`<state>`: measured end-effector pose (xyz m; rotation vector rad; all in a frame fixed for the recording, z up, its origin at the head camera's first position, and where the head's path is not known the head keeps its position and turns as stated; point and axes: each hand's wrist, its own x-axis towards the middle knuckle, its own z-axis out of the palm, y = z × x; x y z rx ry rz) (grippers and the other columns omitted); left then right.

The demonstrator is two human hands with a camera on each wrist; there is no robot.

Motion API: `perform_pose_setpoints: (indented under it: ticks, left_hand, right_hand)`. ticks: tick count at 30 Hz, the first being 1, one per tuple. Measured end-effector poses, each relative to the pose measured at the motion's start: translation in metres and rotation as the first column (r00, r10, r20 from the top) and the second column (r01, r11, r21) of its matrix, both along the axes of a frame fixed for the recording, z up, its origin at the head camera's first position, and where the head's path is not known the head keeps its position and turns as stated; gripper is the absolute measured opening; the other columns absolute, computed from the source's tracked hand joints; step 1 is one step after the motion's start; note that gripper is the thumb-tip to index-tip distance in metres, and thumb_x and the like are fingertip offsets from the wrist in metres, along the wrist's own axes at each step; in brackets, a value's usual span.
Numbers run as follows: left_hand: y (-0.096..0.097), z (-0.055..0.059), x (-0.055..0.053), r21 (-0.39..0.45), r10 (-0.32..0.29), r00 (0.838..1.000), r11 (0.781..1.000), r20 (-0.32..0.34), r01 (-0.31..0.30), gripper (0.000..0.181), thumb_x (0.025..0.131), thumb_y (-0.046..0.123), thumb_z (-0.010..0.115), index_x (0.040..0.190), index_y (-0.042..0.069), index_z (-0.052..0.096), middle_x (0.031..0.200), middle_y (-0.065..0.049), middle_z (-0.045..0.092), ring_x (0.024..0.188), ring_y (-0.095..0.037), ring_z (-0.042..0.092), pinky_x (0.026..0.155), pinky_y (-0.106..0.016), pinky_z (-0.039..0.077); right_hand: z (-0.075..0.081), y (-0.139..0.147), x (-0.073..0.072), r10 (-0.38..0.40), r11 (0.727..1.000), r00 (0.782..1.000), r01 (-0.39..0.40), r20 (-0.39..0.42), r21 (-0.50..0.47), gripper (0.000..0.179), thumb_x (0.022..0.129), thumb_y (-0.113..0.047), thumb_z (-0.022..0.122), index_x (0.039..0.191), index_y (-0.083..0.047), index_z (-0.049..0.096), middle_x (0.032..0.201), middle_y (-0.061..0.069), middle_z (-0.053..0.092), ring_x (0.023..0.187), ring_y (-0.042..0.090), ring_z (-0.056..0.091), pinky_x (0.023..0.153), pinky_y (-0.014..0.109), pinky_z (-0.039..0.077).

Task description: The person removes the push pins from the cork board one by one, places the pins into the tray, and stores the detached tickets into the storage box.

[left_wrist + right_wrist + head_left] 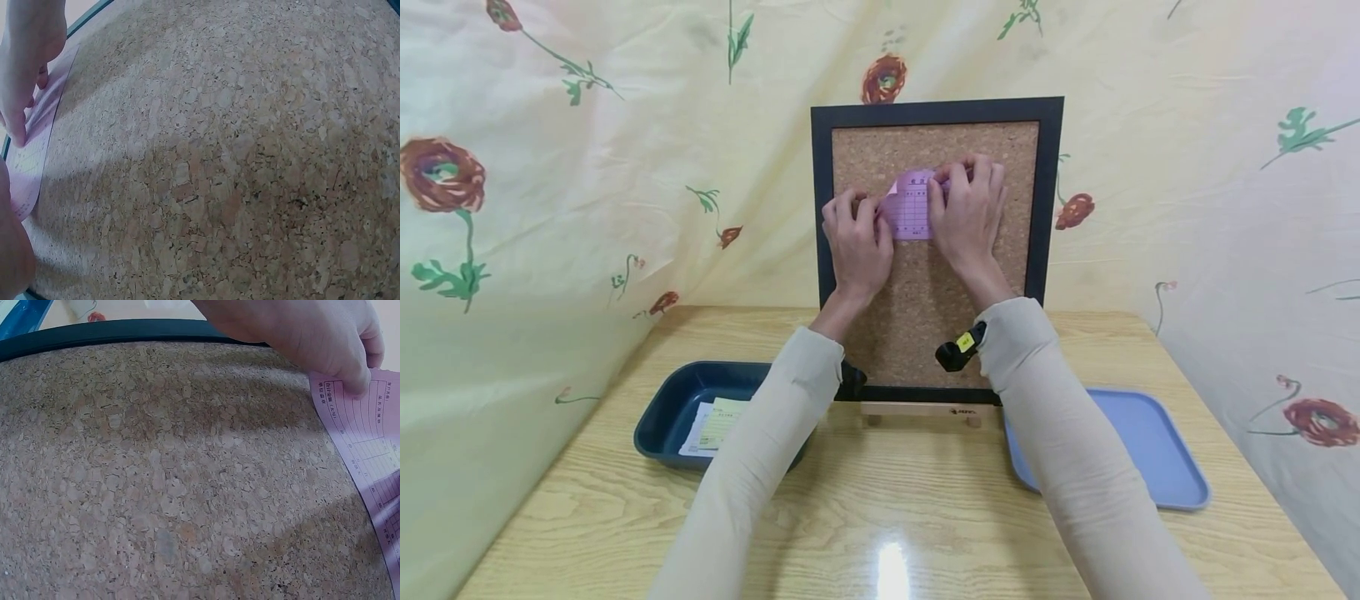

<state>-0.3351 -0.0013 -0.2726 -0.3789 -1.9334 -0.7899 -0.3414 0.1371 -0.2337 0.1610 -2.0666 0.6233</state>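
A pink-purple printed receipt slip point(913, 207) is held up before a cork board point(917, 333) with a black frame. Its upper left corner curls forward, showing a paler back. My left hand point(859, 246) pinches the slip's left edge; in the right wrist view the left hand's point(306, 331) thumb lies on the printed face by the lower corner. On the other side my right hand point(970, 208) pinches the slip near its upper right, thumb in front. In the left wrist view the right hand point(31, 56) bends over the slip point(31, 159), whose lower edge runs close along the cork.
The board stands on a small wooden stand point(917, 410) on a wood-grain table point(887, 483). At left, a dark blue basin point(658, 417) contains paper slips point(718, 423). To the right lies a light blue tray point(1150, 450), partly behind the right sleeve. Flowered cloth point(760, 250) hangs behind.
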Motion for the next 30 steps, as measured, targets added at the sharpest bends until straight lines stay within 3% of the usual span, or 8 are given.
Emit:
perform_pose_setpoints:
  ticks: [30]
  left_hand:
    - [-0.0031, 0.0039, 0.0033, 0.043, -0.036, 0.999, 0.998, 0.02, 0.035, 0.02, 0.099, 0.011, 0.054, 0.104, -0.002, 0.068, 0.115, -0.016, 0.061, 0.108, -0.03, 0.051, 0.094, -0.039, 0.043]
  right_hand:
    - [-0.002, 0.0043, 0.0048, 0.056, 0.998, 0.998, -0.056, -0.007, 0.012, 0.031, 0.101, -0.027, 0.056, 0.103, 0.002, 0.067, 0.125, 0.019, 0.053, 0.113, 0.036, 0.042, 0.098, 0.048, 0.034]
